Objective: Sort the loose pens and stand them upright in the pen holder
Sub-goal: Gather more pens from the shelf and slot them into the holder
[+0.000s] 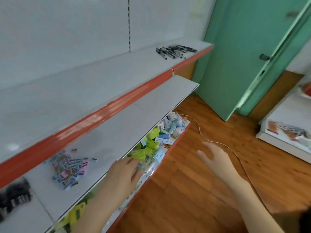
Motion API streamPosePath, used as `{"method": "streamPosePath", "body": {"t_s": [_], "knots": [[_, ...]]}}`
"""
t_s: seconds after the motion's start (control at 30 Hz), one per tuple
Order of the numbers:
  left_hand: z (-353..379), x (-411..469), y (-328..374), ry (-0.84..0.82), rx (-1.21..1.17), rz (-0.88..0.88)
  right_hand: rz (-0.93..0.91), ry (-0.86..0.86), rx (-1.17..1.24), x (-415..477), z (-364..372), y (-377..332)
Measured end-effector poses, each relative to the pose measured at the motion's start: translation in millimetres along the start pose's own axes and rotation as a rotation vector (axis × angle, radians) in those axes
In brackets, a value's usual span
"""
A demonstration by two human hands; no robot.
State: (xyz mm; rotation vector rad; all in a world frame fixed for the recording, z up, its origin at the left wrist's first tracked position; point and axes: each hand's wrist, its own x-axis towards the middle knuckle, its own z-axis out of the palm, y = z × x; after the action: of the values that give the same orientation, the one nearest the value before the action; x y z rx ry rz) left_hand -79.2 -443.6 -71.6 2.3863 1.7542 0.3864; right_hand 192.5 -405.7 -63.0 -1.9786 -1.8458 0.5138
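Loose pens (175, 51) lay in a scattered dark heap at the far right end of the upper shelf (84, 84), flat on their sides and pointing different ways - well apart from both hands. A red edge strip (84, 125) ran along that shelf's front.

Left hand (125, 172) reached out past the front edge of the middle shelf (151, 105), fingers stretched fairly straight, holding nothing. It was over the packets on the bottom shelf (180, 136); could not tell if the fingertips touched them. Right hand (215, 158) was out over the wooden floor (193, 190), palm down, fingers spread and relaxed, nothing in it.

On the middle shelf, left of the left hand, sat a pile of small pastel packets (69, 169) - pink, blue, dark labels, too blurred to read. A blurred black item (15, 194) sat at the lower left edge of that shelf; could not tell what it was. The bottom shelf held a jumble of green and blue boxes (151, 143).

A thin pale cord (201, 133) trailed across the floor from near the bottom shelf's far end and passed by the right hand. A green door (235, 56) stood behind the shelving's right end. Another white shelf unit (286, 143) with some packets showed at the right edge.
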Motion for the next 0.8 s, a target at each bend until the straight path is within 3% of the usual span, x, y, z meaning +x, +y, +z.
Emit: {"method": "streamPosePath", "body": {"t_s": [0.2, 0.8], "knots": [[36.5, 74.4, 25.1, -0.147, -0.067, 0.016, 0.104, -0.022, 0.014, 33.0, -8.4, 55.2], [100.9, 372.5, 93.1, -0.125, -0.182, 0.172, 0.287, 0.032, -0.051, 274.3, -83.8, 160.5]]}}
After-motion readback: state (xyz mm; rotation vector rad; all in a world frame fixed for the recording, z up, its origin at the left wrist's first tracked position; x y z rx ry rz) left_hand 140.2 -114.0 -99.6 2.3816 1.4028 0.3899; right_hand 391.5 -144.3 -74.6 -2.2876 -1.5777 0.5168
